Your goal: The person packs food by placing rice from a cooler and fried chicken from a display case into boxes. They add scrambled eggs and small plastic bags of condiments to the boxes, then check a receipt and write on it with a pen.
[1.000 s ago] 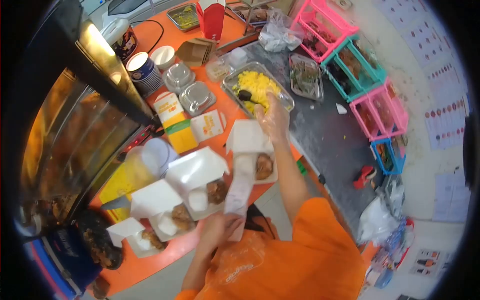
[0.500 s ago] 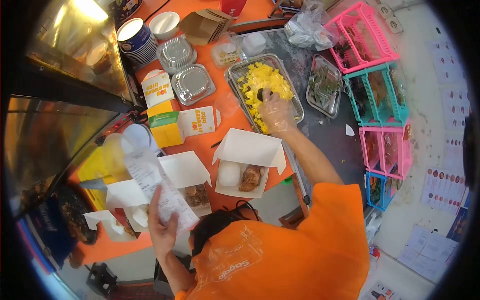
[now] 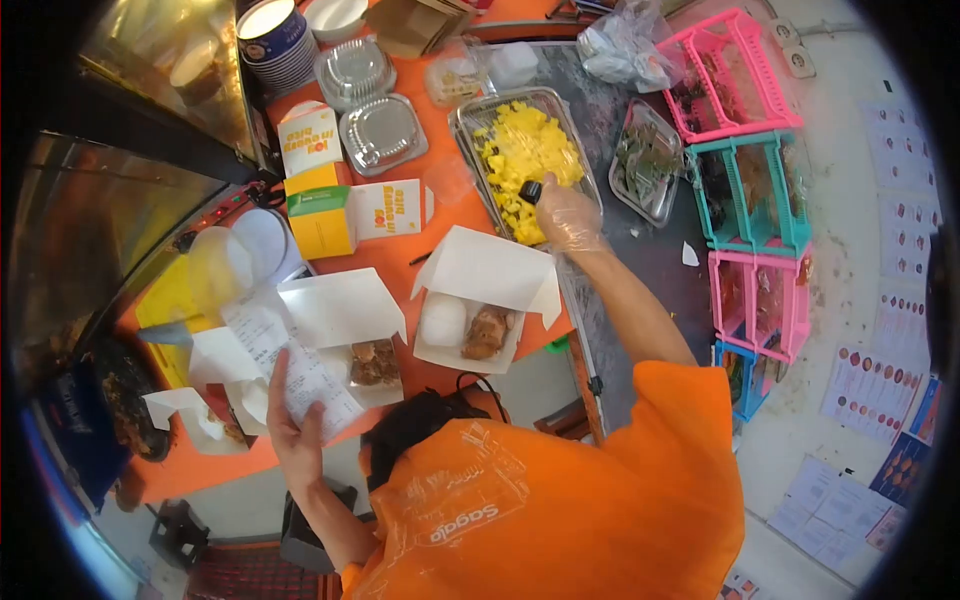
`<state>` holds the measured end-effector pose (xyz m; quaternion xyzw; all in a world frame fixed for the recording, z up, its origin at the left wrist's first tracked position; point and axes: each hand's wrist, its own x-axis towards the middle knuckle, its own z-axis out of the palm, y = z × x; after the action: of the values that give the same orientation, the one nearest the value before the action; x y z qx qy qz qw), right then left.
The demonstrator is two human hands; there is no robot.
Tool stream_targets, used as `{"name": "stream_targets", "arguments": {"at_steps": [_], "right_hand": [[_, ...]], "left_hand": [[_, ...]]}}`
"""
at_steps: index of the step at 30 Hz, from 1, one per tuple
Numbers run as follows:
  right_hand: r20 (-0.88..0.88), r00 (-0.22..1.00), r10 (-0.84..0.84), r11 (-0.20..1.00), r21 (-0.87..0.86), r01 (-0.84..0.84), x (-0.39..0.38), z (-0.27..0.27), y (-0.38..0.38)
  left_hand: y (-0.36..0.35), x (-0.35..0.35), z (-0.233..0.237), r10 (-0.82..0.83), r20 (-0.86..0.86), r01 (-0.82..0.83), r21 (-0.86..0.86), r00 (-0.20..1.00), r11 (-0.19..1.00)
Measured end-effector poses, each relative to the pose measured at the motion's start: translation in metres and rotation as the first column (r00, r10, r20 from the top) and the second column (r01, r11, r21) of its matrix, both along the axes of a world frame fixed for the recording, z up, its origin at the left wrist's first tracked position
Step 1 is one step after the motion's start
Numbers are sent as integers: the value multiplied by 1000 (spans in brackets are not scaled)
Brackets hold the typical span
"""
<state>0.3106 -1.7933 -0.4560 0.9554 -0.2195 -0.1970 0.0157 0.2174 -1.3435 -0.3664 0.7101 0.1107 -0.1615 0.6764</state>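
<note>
My left hand grips a long printed receipt, its thumb lying across the paper. The receipt overlaps open white food boxes on the near left. My right hand, in a clear plastic glove, is closed around a short black-handled utensil; its far end cannot be made out. That hand is over the lower right of a clear tray of chopped yellow food. Between my hands stands an open white box with a rice mound and a brown piece of meat.
Clear clamshell containers, a printed yellow box and stacked paper bowls stand at the back left. A tray of green leaves lies right of the yellow food. Pink and teal baskets line the right wall.
My right hand has shifted slightly right and up in the view, showing more of the black handle. My left hand still holds the receipt. The whole view has shifted a little.
</note>
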Motion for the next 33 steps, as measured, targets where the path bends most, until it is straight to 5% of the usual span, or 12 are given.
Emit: {"name": "stream_targets", "arguments": {"at_steps": [2, 5, 8, 10, 12, 15, 18, 24, 26, 29, 30, 33], "right_hand": [[124, 984, 124, 992, -16, -123, -13, -8, -7], [193, 981, -6, 1000, -2, 6, -16, -41, -24], [341, 928, 149, 965, -257, -60, -31, -55, -3], [250, 968, 16, 996, 80, -38, -21, -51, 3], [418, 891, 178, 982, -10, -191, -28, -97, -13], [278, 947, -162, 955, 286, 79, -30, -37, -5], [270, 945, -184, 952, 290, 102, -41, 6, -2], [387, 919, -74, 991, 131, 25, -53, -39, 4], [310, 919, -244, 919, 376, 117, -38, -61, 8], [216, 959, -183, 937, 332, 104, -41, -64, 1], [425, 896, -126, 946, 322, -20, -52, -58, -7], [164, 909, -383, 648, 750, 137, -32, -26, -28]], "left_hand": [[-2, -3, -7, 6, -23, -6, -27, 1000, 1000], [-7, -11, -9, -42, 9, 42, -8, 999, 999], [-12, -15, -8, -141, 27, 136, 144, 990, 980], [-11, -24, -16, -166, 43, 158, 153, 985, 976], [-19, -27, -19, -191, 33, 183, 159, 981, 970], [-27, -30, -14, -244, 9, 241, 113, 970, 964], [-25, -26, -21, -304, 5, 295, 232, 953, 927], [-33, -31, -12, -269, -30, 270, 184, 963, 945], [-35, -35, -6, -295, -32, 294, 215, 955, 931], [-34, -37, -5, -313, -1, 307, 199, 950, 931], [-28, -41, -7, -303, 27, 295, 160, 953, 942], [-19, -50, -3, -237, -33, 237, 265, 971, 935]]}}
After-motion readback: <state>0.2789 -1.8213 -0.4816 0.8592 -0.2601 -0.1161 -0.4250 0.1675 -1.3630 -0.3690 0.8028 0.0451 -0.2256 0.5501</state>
